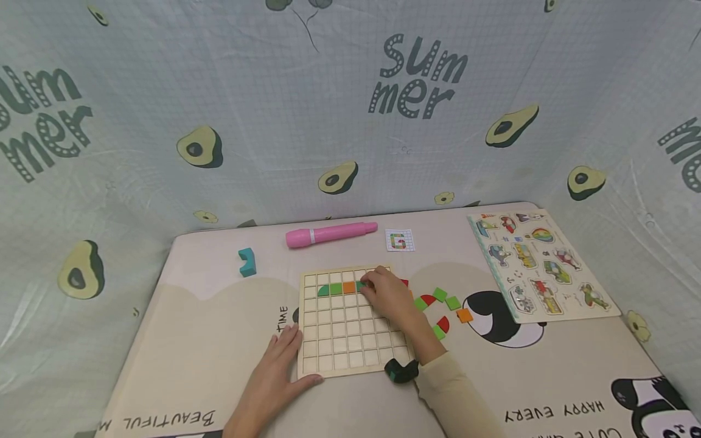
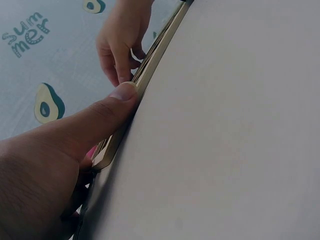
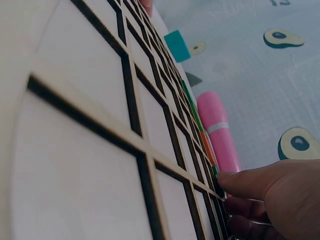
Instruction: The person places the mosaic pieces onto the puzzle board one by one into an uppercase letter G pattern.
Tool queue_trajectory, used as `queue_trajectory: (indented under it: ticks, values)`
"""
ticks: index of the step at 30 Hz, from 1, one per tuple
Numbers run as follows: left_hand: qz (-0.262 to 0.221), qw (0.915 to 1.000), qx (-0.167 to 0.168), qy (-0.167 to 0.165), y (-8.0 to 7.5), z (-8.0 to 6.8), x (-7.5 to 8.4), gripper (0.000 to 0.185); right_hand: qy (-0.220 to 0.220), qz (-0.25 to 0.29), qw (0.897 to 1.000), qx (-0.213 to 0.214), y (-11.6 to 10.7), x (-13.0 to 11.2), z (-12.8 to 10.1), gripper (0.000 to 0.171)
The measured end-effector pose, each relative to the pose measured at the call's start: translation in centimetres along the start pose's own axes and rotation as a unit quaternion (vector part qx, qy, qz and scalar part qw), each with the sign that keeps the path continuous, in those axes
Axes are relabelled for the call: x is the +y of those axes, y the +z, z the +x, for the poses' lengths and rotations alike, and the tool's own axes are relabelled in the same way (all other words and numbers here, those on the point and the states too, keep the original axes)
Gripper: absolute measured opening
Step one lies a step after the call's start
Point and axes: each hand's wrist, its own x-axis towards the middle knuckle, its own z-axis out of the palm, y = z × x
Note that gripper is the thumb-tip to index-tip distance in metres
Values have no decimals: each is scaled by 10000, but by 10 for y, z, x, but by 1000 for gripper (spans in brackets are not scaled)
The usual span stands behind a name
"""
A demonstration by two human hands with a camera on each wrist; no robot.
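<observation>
A wooden grid board (image 1: 339, 347) lies on the table. In its upper part is a row of tiles: a green rounded tile (image 1: 324, 290), a green square tile (image 1: 336, 289) and an orange tile (image 1: 349, 288). My right hand (image 1: 391, 298) reaches over the board's right side. Its thumb and fingers pinch a dark green tile (image 1: 359, 286) at the end of that row, and the right wrist view shows the thumb tip on this tile (image 3: 215, 170). Spread along the board's left edge, my left hand (image 1: 274, 371) has its thumb (image 2: 117, 97) against the front edge.
Loose green, red and orange tiles (image 1: 453, 302) lie right of the board. Behind it are a pink marker-shaped tube (image 1: 334, 233) and a small pattern card (image 1: 400, 240). A teal block (image 1: 247, 262) is at left, a dark block (image 1: 401, 370) at the front corner, a picture puzzle board (image 1: 539, 261) at right.
</observation>
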Motion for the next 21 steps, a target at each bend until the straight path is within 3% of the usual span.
queue_trajectory:
  ticks: [21]
  values:
    - [20,10000,-35,-18,-1,0,1,96,-130,-34,9999,-23,-2,-1,-1,16]
